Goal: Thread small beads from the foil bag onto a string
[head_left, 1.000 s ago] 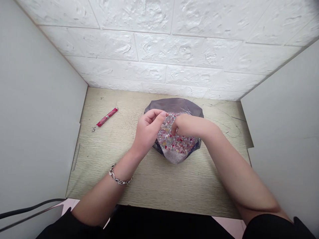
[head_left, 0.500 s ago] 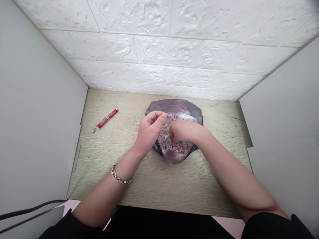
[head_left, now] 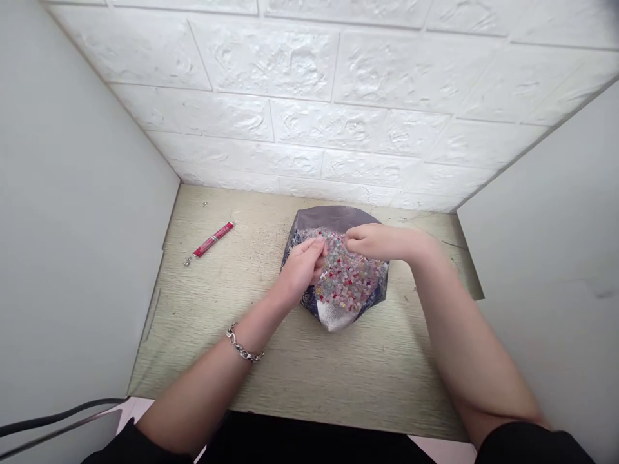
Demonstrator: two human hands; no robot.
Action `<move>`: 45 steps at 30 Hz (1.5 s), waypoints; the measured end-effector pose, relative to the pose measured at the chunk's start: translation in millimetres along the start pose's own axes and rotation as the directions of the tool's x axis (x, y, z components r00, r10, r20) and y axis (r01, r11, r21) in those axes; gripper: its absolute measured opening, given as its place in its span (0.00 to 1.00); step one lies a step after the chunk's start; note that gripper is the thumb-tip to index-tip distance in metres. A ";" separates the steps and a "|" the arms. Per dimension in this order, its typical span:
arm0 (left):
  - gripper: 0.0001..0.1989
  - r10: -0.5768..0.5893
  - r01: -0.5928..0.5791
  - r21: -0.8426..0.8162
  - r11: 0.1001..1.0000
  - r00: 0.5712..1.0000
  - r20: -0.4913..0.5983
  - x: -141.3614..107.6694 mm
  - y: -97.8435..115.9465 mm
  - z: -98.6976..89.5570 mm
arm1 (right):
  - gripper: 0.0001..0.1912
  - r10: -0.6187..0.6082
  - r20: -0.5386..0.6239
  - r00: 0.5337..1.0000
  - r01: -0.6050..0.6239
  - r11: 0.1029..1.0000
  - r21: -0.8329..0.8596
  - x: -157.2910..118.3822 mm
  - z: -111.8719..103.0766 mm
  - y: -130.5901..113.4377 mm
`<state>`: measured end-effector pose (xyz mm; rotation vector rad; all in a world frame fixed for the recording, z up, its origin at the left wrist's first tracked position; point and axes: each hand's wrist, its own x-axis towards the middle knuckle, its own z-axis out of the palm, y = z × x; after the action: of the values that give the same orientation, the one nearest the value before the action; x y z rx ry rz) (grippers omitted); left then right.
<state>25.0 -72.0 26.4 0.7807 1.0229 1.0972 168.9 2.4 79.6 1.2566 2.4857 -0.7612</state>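
Note:
An opened bag with a silvery lining lies on the table, its sides dark blue and patterned. Many small beads in pink, red, white, green and yellow fill it. Over the left part of the beads is my left hand, thumb and fingers pinched together; whatever they hold is too small to make out. My right hand hovers above the bag's upper right, fingers curled and closed. What sits between its fingertips cannot be seen. A silver chain bracelet circles my left wrist.
To the left on the wooden table lies a slim red stick-shaped item with small metal bits at its lower end. Thin wire or thread rests at the right. A white brick-pattern wall and grey side panels enclose the table.
My right hand has lifted out of the beads and drawn to the upper right. My left hand stays pinched at the bag's left side, turned slightly. The camera view has tilted a little.

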 end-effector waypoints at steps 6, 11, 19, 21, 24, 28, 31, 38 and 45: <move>0.14 -0.092 0.092 0.007 0.996 0.994 0.055 1.8 -2.8 1.4 | 0.13 -0.049 0.046 0.998 0.032 0.948 0.316 -9.5 -9.0 13.0; 0.09 -0.128 0.133 -0.032 0.991 0.985 0.113 0.7 0.3 1.0 | 0.11 -0.218 0.077 0.973 0.156 0.864 0.479 -6.5 -7.1 13.6; 0.04 0.029 -0.008 -0.226 0.974 0.996 0.087 -0.9 13.0 -6.3 | 0.10 -0.329 0.024 0.944 0.246 0.750 0.614 -7.0 -11.0 19.3; 0.03 0.110 -0.079 -0.329 0.941 0.991 0.077 -1.3 18.1 -10.4 | 0.11 -0.325 -0.011 0.946 0.260 0.736 0.625 -6.9 -10.1 17.6; 0.04 0.171 -0.130 -0.455 0.881 0.984 0.050 -2.7 25.5 -15.5 | 0.10 -0.403 -0.074 0.912 0.353 0.681 0.641 -1.8 -3.0 7.9; 0.09 0.196 -0.154 -0.583 0.798 0.981 0.009 -5.3 34.1 -18.4 | 0.07 -0.574 -0.044 0.818 0.450 0.588 0.672 8.7 11.8 -10.6; 0.12 0.205 -0.157 -0.667 0.728 0.979 -0.007 -6.2 40.1 -21.4 | 0.06 -0.657 0.072 0.751 0.396 0.535 0.746 9.4 14.7 -16.2; 0.13 0.192 -0.177 -0.714 0.677 0.979 -0.061 -3.1 46.2 -33.9 | 0.11 -0.547 0.013 0.837 0.366 0.579 0.729 -19.2 -13.7 12.8; 0.10 0.163 -0.199 -0.678 0.707 0.980 -0.117 -3.4 45.4 -34.2 | 0.25 -0.222 -0.161 0.962 0.274 0.745 0.608 -49.9 -29.1 45.9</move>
<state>-22.5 -61.5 56.0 0.2387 0.4952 1.5465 235.8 7.6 110.4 1.1415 2.5825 -1.7610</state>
